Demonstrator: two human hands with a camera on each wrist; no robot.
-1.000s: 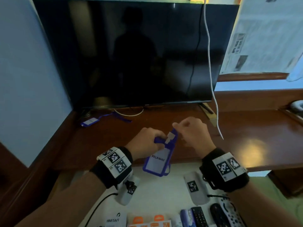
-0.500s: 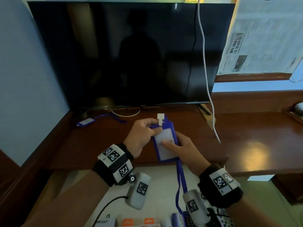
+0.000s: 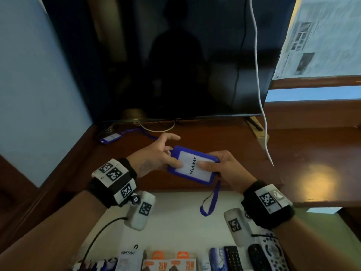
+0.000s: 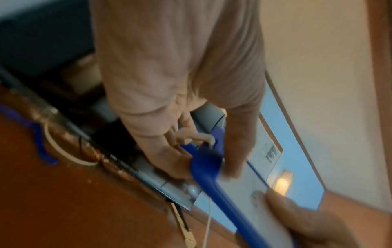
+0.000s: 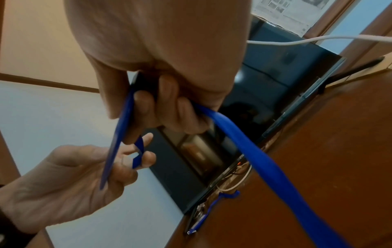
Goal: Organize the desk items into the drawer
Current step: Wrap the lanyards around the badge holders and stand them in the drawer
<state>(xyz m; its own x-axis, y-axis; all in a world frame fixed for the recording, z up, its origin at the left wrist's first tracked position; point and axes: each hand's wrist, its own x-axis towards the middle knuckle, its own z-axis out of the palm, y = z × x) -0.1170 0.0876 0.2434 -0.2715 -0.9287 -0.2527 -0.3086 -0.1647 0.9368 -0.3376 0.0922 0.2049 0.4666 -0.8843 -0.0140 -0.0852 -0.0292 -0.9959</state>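
Observation:
A blue badge holder (image 3: 192, 166) with a white card reading PELAWAT lies sideways between both hands, above the desk's front edge. My left hand (image 3: 172, 159) pinches its left end, thumb on top and forefinger stretched out. My right hand (image 3: 209, 165) grips its right end with the thumb on the card. In the right wrist view the curled fingers (image 5: 169, 109) also clamp the blue lanyard (image 5: 265, 159). The lanyard's loop (image 3: 212, 200) hangs over the open drawer's white floor (image 3: 175, 222). In the left wrist view the holder (image 4: 212, 176) is blurred.
A second blue badge (image 3: 111, 137) with its lanyard lies at the desk's back left under the dark TV (image 3: 175, 65). A white cable (image 3: 259, 94) hangs at the right. Small boxes (image 3: 168, 263) and remotes (image 3: 257, 257) line the drawer's near side.
The badge holder has turned from upright to sideways and come lower, nearer the drawer. My left thumb now lies on the card. The lanyard hangs in a shorter loop.

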